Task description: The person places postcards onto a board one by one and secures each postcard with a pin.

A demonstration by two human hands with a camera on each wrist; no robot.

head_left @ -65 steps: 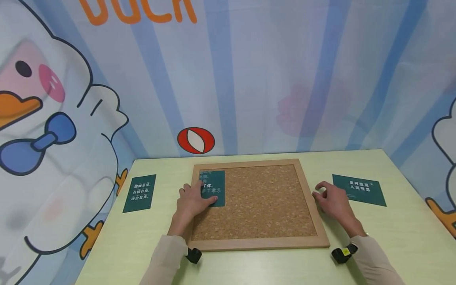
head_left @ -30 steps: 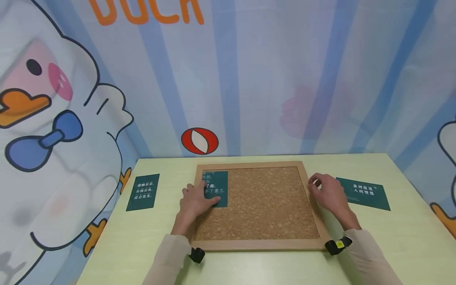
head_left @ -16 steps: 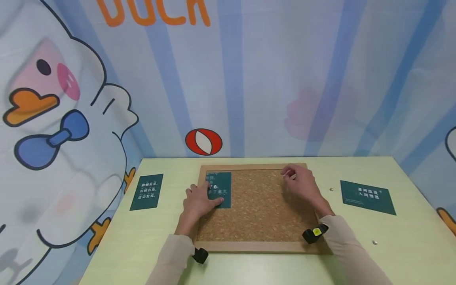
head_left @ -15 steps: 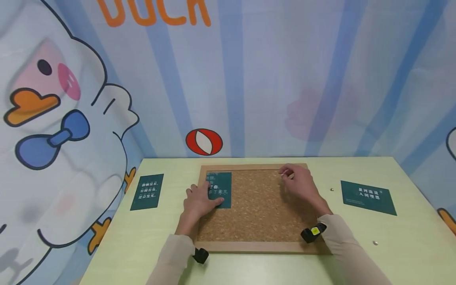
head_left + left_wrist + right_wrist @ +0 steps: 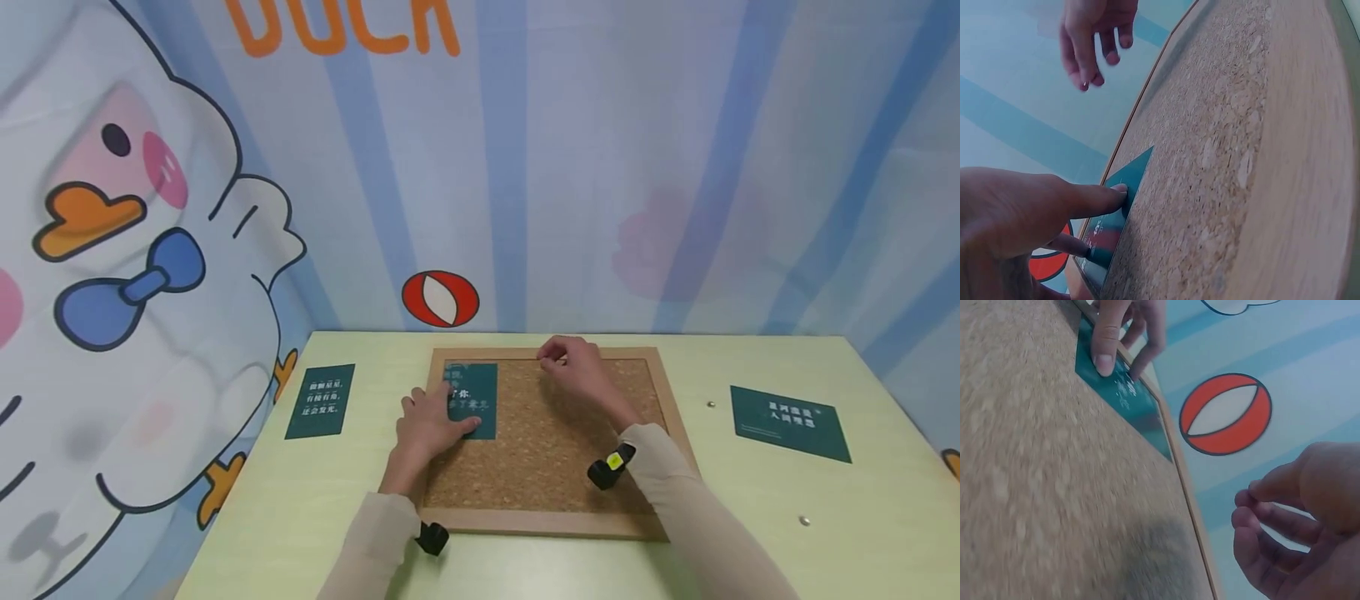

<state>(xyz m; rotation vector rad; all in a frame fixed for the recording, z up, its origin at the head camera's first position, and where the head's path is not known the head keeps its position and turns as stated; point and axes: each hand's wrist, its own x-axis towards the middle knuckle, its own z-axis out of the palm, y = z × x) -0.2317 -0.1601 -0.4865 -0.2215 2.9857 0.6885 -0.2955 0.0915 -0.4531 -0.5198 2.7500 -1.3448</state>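
A framed cork board (image 5: pixel 570 475) lies on the table. On its upper left corner rests a dark green card (image 5: pixel 480 400) with white Chinese writing. My left hand (image 5: pixel 427 427) presses that card down, thumb and fingers spread over its left and lower parts; the thumb (image 5: pixel 1107 199) lies straight on it in the left wrist view. Above the upper middle of the board is my right hand (image 5: pixel 577 367), its thumb and fingertips pinched together. A tiny bright speck, apparently a thumbtack (image 5: pixel 1085 84), shows at these fingertips in the left wrist view; in the right wrist view the fingers hide it.
A green card (image 5: pixel 320 402) lies on the table left of the board, and another green card (image 5: pixel 791 422) on the right. Two small shiny tacks, an upper tack (image 5: pixel 711 404) and a lower tack (image 5: pixel 804 521), sit right of the board. A printed backdrop (image 5: pixel 570 167) stands behind the table.
My right hand has moved left from beside the board's right edge to above its upper middle, fingertips pinched. The left hand and its card stay put on the board.
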